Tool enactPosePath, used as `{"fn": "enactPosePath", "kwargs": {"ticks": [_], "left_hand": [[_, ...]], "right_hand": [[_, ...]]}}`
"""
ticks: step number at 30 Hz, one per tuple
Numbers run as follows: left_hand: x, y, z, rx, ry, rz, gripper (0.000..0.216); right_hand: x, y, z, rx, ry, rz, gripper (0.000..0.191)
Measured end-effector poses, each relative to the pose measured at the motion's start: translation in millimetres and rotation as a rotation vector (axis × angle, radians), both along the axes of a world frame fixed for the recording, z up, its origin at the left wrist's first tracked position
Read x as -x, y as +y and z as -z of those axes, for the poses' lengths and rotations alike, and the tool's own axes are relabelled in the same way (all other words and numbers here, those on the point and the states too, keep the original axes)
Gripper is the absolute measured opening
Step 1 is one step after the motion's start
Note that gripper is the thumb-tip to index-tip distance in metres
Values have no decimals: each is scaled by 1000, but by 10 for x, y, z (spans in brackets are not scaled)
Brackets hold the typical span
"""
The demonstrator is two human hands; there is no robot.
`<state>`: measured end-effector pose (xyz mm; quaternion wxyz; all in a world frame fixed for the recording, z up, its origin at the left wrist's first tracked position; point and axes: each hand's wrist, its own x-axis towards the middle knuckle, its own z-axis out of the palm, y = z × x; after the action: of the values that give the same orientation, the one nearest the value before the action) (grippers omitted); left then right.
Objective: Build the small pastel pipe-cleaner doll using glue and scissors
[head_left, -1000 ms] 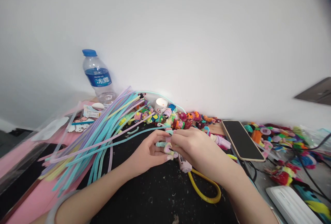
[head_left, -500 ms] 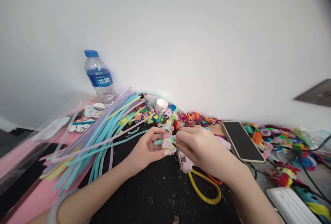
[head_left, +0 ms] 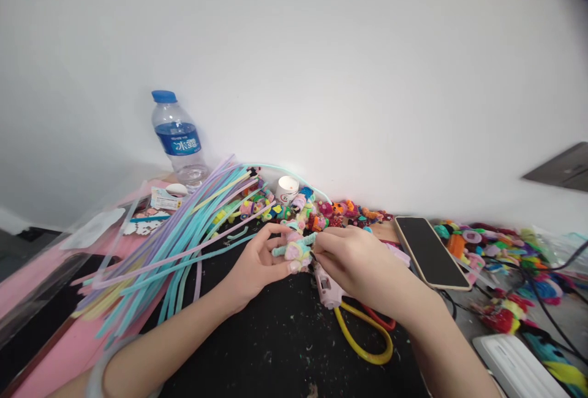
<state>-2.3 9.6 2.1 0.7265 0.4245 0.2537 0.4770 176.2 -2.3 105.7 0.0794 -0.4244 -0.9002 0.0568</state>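
My left hand [head_left: 257, 266] is closed around a small pastel pipe-cleaner figure [head_left: 296, 248], pink and yellow with mint limbs, held just above the black mat [head_left: 275, 349]. My right hand [head_left: 356, 260] pinches the figure's right side with fingertips pressed together. Directly under the right hand lie a pink glue gun [head_left: 328, 288] and scissors with yellow and red handles [head_left: 367, 340]. A fan of long blue, lilac and yellow pipe cleaners [head_left: 184, 239] lies to the left of my left hand.
A water bottle [head_left: 179, 138] stands at the back left near a small white cup [head_left: 287, 188]. Several finished colourful figures [head_left: 340, 211] line the wall. A phone [head_left: 429, 251] lies right, beyond it more figures [head_left: 496, 245], cables and a white device [head_left: 519, 364].
Both hands have lifted the figure slightly up and away from me, turning it. The glue gun and scissor handles, earlier partly covered by the right hand, now show more.
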Motion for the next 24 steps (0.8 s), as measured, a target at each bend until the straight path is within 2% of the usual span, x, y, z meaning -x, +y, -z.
{"fn": "enactPosePath", "kwargs": {"ticks": [8, 14, 20, 24], "left_hand": [[1, -4, -41, 54, -32, -32, 43], [21, -13, -116, 118, -18, -13, 44], [67, 7, -65, 128, -65, 72, 43], [88, 17, -41, 140, -99, 96, 42]], "right_hand": [[-8, 1, -5, 54, 21, 27, 22], [-92, 39, -37, 233, 112, 71, 21], [-130, 66, -16, 327, 200, 196, 18], [-126, 77, -12, 358, 247, 211, 18]]}}
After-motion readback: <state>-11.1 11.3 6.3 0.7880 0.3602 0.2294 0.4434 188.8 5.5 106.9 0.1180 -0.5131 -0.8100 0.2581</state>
